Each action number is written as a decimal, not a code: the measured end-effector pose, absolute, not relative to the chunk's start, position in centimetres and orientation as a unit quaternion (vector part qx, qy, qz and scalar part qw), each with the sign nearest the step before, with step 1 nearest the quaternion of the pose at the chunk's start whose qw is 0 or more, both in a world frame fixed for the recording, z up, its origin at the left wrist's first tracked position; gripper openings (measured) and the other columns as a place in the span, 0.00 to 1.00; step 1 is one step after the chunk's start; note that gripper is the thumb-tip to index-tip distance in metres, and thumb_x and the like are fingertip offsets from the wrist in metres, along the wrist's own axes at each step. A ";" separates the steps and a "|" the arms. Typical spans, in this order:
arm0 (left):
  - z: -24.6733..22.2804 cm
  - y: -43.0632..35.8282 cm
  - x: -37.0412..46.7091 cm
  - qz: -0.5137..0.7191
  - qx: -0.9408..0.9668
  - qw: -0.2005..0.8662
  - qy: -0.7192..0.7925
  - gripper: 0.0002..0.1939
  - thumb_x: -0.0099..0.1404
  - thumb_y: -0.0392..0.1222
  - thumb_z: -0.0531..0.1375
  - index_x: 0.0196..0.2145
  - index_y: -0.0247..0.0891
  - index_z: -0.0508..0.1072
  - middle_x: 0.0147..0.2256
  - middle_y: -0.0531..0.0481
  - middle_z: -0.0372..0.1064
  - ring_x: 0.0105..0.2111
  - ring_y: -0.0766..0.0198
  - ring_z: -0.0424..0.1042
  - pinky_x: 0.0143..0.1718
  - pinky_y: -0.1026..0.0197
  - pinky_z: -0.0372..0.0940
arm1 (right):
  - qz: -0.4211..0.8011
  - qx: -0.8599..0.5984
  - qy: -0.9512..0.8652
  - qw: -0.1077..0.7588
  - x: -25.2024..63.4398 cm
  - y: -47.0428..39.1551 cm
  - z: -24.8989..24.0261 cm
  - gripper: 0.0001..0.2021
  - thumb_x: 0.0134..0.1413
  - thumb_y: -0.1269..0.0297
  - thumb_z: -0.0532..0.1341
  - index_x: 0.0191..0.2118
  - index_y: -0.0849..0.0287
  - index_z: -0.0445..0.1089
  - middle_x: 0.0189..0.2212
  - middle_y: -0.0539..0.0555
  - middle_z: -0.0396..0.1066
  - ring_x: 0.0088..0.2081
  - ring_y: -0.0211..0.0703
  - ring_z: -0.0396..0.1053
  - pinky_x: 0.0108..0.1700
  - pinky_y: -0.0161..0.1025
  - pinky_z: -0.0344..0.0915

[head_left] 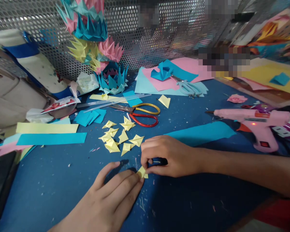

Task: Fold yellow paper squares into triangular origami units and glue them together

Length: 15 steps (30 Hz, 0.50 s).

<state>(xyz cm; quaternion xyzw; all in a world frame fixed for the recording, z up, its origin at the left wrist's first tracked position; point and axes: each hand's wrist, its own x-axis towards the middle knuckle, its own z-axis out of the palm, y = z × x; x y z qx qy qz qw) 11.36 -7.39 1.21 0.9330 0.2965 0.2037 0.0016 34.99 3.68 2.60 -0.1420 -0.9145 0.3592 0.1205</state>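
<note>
A small folded piece of yellow paper [142, 172] lies on the blue tabletop between my hands. My left hand [117, 196] is stretched out flat, its fingertips pressing the paper's left and lower edge, thumb apart. From the right, my right hand [163, 156] pinches the paper's upper right corner between thumb and finger; the fingers hide part of it. Just beyond lie several folded yellow paper pieces [111, 145] with pointed corners. Scissors [145, 115] with one yellow and one red handle rest behind them. A blue paper strip [200, 133] lies beyond my right forearm.
Yellow [47, 128] and blue strips [52, 139] lie at left, near blue paper squares [90, 117] and a dark device [3, 187]. A pink glue gun [258, 117] with a lit orange light lies right. Behind stand a bottle [36, 64] and a folded-paper tower [112, 77].
</note>
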 end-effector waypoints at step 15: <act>1.0 -8.0 11.8 0.211 0.930 -0.071 0.293 0.19 0.76 0.34 0.47 0.57 0.32 0.72 0.50 0.48 0.75 0.53 0.62 0.68 0.69 0.51 0.36 | 0.335 -0.212 -0.912 0.106 34.2 2.5 3.4 0.03 0.53 0.74 0.61 0.31 0.60 0.68 0.29 0.48 0.66 0.32 0.37 0.62 0.34 0.35 0.53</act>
